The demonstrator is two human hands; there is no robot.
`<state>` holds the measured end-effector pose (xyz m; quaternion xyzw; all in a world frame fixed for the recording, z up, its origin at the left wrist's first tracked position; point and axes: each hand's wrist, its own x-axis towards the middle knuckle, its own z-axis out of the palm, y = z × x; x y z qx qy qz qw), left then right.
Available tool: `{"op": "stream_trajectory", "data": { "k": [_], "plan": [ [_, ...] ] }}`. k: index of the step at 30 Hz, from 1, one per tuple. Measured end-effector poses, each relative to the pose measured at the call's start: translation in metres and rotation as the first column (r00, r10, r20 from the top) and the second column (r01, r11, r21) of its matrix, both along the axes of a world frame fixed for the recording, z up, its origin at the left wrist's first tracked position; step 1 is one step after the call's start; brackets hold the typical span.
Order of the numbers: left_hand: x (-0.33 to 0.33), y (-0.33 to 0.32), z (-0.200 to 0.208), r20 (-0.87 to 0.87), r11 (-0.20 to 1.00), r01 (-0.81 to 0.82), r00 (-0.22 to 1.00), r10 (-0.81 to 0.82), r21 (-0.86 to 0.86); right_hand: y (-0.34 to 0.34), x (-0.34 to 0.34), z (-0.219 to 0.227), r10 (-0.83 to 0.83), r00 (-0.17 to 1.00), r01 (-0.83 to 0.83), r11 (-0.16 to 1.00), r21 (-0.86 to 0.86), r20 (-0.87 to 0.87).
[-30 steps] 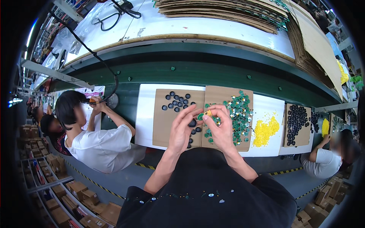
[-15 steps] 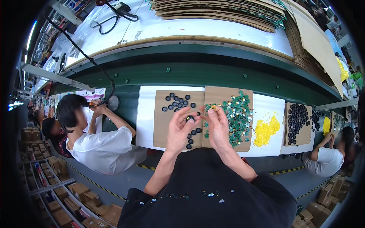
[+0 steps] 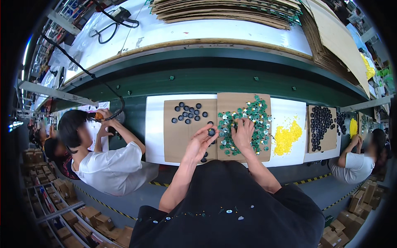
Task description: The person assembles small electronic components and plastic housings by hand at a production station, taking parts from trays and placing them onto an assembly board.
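Observation:
My left hand (image 3: 199,142) pinches a small round black cap (image 3: 211,132) between thumb and fingers, just above the left cardboard sheet. More caps of this kind (image 3: 191,110) lie loosely spread on that sheet, and a few are partly hidden by the hand. To the right, my right hand (image 3: 244,134) reaches palm down into a pile of small green circuit-board pieces (image 3: 261,124), some with yellow or whitish parts. Its thumb and fingers are apart and touch the pieces; the fingertips are partly hidden, and nothing shows held in them.
Both cardboard sheets (image 3: 178,144) rest on a white board (image 3: 155,140). Yellow small parts (image 3: 288,138) are heaped at its right. Beyond runs a green conveyor belt (image 3: 198,78), below a shelf with stacked cardboard (image 3: 227,10). People work on the left (image 3: 107,165) and far right (image 3: 356,161).
My right hand has gone from beside the left hand, where it held a small yellow-and-green piece, to the green pile. The left hand still holds a cap. The whole view has shifted slightly.

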<state>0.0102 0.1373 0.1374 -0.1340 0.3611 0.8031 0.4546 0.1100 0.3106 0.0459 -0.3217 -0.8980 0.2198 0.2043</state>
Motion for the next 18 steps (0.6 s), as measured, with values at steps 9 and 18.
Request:
{"op": "stream_trajectory", "data": {
  "k": [9, 18],
  "plan": [
    [0.019, 0.023, 0.043, -0.773, 0.949, -0.019, 0.586, -0.243, -0.313, -0.034, -0.020, 0.082, -0.509, 0.842, -0.452, -0.487, -0.747, -0.179],
    [0.018, 0.025, 0.076, -0.926, 0.891, -0.304, 0.280, -0.254, -0.336, -0.023, -0.029, 0.109, -0.534, 0.792, -0.593, -0.557, -0.582, -0.296]
  ]
}}
